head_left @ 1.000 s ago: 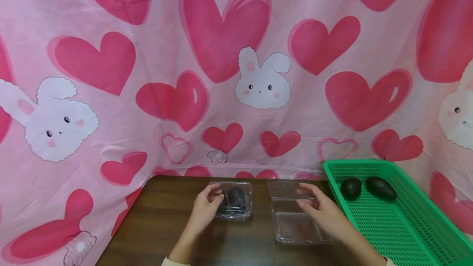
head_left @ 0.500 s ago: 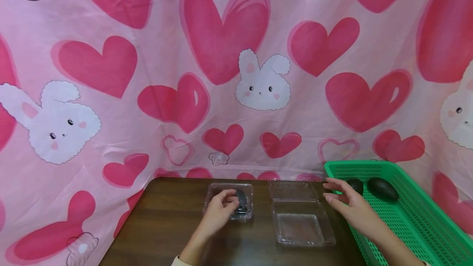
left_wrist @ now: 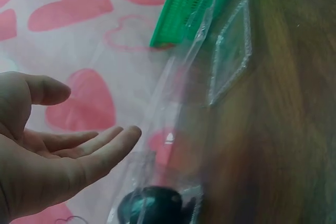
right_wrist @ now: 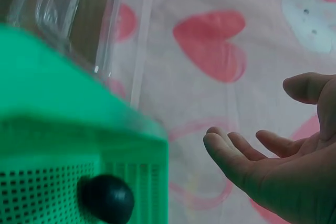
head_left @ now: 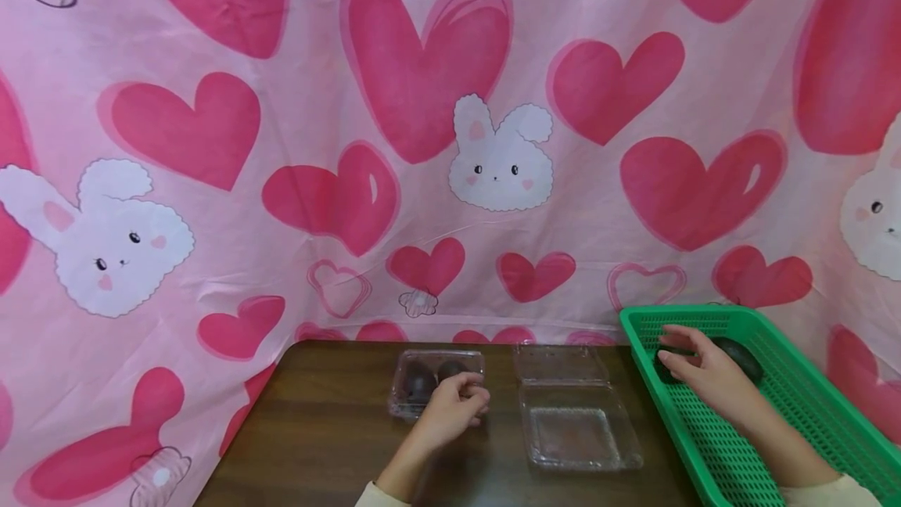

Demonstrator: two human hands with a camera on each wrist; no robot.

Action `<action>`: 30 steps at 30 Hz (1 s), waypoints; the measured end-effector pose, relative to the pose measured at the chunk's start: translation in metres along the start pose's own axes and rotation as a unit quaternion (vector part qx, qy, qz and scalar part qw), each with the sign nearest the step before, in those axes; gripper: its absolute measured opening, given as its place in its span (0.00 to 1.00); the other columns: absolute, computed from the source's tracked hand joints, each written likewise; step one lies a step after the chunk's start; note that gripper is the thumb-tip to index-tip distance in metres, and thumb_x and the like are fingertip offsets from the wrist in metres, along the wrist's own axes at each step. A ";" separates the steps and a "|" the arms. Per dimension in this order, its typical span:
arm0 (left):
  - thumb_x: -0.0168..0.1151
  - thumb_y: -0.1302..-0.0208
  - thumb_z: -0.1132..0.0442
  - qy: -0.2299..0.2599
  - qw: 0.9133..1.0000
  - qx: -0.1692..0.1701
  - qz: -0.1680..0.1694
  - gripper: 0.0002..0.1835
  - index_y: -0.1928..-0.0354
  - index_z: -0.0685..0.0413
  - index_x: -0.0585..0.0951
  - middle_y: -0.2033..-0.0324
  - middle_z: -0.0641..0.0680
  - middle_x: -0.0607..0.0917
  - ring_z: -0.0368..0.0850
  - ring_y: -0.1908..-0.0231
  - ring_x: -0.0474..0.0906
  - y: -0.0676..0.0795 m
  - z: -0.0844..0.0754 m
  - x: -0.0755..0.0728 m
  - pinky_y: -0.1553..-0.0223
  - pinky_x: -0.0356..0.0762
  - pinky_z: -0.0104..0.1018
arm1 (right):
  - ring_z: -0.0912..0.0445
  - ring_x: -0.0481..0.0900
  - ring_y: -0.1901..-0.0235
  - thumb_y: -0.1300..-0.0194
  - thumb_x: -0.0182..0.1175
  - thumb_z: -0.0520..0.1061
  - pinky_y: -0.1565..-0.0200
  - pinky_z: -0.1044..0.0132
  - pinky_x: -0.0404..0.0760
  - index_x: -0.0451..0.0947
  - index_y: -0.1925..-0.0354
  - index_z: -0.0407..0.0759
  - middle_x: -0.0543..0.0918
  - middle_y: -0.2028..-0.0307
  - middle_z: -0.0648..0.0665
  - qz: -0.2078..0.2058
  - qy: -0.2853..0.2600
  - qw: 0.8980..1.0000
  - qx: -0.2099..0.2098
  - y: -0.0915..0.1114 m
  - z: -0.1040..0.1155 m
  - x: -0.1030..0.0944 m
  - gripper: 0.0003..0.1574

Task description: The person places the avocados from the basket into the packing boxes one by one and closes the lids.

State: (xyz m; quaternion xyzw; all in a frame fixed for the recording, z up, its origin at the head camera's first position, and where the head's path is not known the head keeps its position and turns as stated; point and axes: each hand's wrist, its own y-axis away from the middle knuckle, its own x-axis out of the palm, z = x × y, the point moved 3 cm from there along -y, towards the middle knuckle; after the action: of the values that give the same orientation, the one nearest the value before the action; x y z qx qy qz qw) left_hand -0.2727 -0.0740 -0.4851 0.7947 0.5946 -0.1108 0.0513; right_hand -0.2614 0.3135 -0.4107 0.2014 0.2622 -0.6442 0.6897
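Observation:
Two dark avocados (head_left: 420, 382) lie in a closed clear plastic clamshell box (head_left: 403, 408) on the table. In front of its right side hovers my left hand (head_left: 450, 411), fingers loosely bent and holding nothing; the left wrist view shows its thumb and fingers apart. My right hand (head_left: 714, 382) is over the far end of the green basket (head_left: 669, 417), partly covering two more dark avocados (head_left: 744, 357). The right wrist view shows one avocado (right_wrist: 109, 199) in the basket, and the hand's thumb and fingers spread with nothing between them.
Between the closed box and the basket lies a second clear clamshell box (head_left: 573, 436), opened flat with its lid to the back. The brown wooden table (head_left: 310, 429) ends at a pink heart-print cloth (head_left: 422, 217) behind it.
My right hand has moved right from the opened clamshell box to above the avocados in the basket. My left hand has slid right from the closed box's left side to its right front.

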 end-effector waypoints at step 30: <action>0.63 0.31 0.67 0.056 0.997 -0.052 0.014 0.25 0.39 0.79 0.73 0.66 0.62 0.87 0.54 0.74 0.86 -0.005 0.036 0.063 0.76 0.90 0.48 | 0.23 0.65 0.32 0.15 0.35 0.59 0.41 0.46 0.86 0.32 0.27 0.13 0.47 0.30 0.11 0.085 -0.018 0.988 0.127 -0.037 -0.085 -0.037 0.52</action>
State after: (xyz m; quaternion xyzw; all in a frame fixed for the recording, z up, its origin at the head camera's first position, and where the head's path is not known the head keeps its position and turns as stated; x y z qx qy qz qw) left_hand -0.2643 -0.0213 -0.5351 0.8044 0.5899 -0.0348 0.0607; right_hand -0.3086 0.3919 -0.4520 0.2969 0.1478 -0.6151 0.7153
